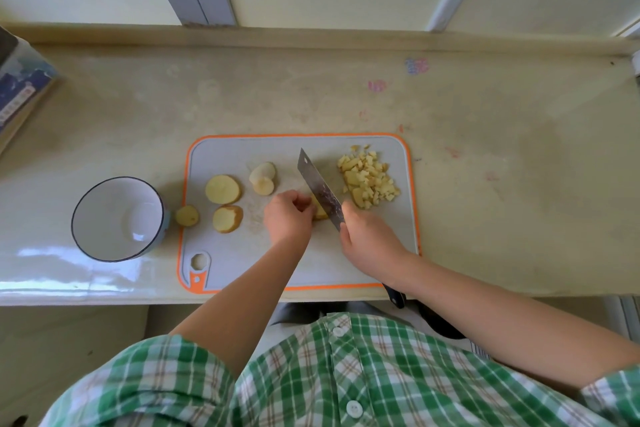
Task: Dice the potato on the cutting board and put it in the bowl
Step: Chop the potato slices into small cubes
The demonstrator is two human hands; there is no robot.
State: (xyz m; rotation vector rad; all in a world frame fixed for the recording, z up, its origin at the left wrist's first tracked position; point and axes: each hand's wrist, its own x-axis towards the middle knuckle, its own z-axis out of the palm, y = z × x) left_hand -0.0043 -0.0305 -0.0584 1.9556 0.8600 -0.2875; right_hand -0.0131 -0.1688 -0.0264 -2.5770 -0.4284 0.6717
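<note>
Knife — flat steel rectangle — across pale potato slice; left grip pinches slice, right grip wraps knife handle.

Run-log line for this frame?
phase: dicing | left hand: holds potato piece | right hand: grips knife | bowl: empty

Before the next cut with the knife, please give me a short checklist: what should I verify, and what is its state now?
1. The left hand holds the potato piece steady: ok, fingers curled on it.
2. Those fingers away from the knife blade: cannot tell, they are very near.
3. The right hand grips the knife handle: ok.
4. The diced pile clear of the blade: ok, it lies to the right.
5. The bowl ready: ok, upright and empty, left of the cutting board.
</note>
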